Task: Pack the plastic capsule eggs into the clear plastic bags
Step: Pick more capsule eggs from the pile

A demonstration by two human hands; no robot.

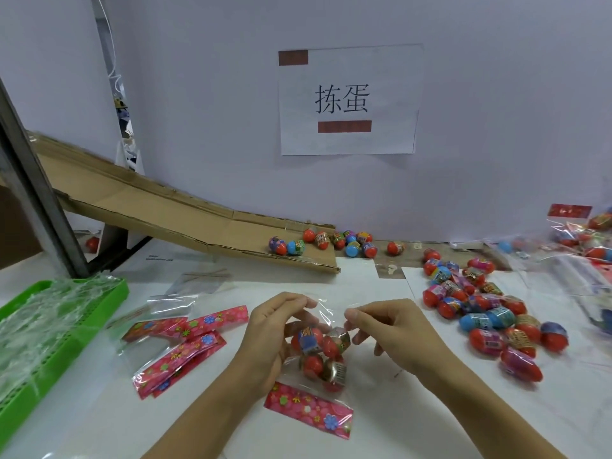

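A clear plastic bag (326,313) with a pink flowered header (309,410) lies at the table's middle front, holding several capsule eggs (319,349). My left hand (275,329) cups the bag's left side and pinches its open top edge. My right hand (390,323) pinches the same top edge from the right. A loose pile of red, blue and purple capsule eggs (486,313) lies to the right of my hands. More eggs (324,241) rest at the foot of a cardboard ramp (165,210).
Empty clear bags with pink headers (185,346) lie left of my hands. A green crate (66,313) holding crumpled clear film stands at the left edge. Filled bags (583,236) sit at the far right. A white wall with a paper sign (347,101) closes the back.
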